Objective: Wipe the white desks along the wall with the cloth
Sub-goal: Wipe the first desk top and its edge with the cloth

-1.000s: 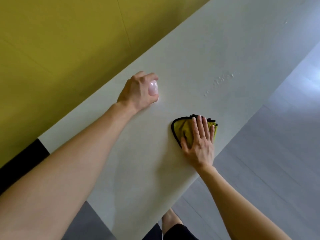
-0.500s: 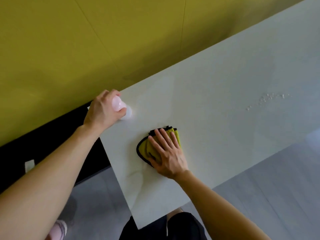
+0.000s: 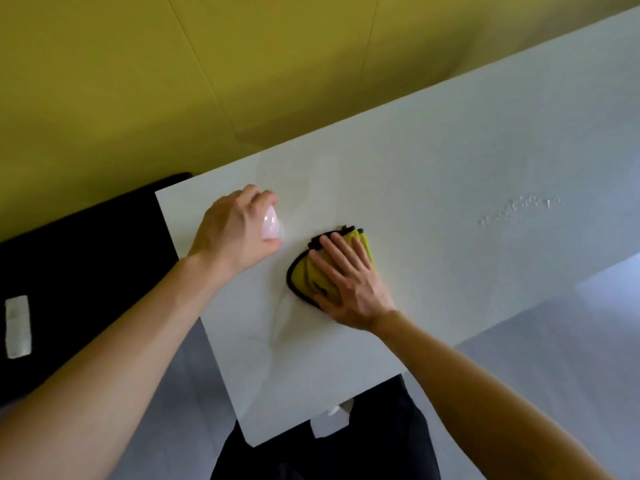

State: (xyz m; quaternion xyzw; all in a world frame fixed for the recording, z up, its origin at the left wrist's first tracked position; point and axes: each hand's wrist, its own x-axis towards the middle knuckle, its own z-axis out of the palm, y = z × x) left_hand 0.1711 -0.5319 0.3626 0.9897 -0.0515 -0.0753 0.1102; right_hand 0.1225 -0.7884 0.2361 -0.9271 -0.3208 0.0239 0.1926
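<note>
Cloth (image 3: 302,279), yellow with a black hem, lies folded on the desk (image 3: 433,150) near its left end, about midway between the wall side and the near edge. The right hand (image 3: 349,284) lies flat on it, fingers straight and a little spread, pointing toward the wall (image 3: 242,64), palm pressing the cloth down. The cloth shows past the fingertips and out to the left of the hand. The left hand (image 3: 233,237) sits just beside the cloth, on its left, fingers curled round a small pale pink rounded thing (image 3: 269,227). Most of that thing is hidden in the grip, so I cannot tell what it is. A patch of droplets (image 3: 519,209) sits further right along the desk, well apart from the cloth. Faint streaks (image 3: 282,323) mark the surface between the cloth and the near edge. The desk's far edge meets the yellow-green panelled wall. A black surface (image 3: 86,254) with a white rectangle (image 3: 18,326) on it lies past the desk's left end. Grey floor (image 3: 554,358) shows at right, and the person's dark clothing (image 3: 329,455) below the near edge
</note>
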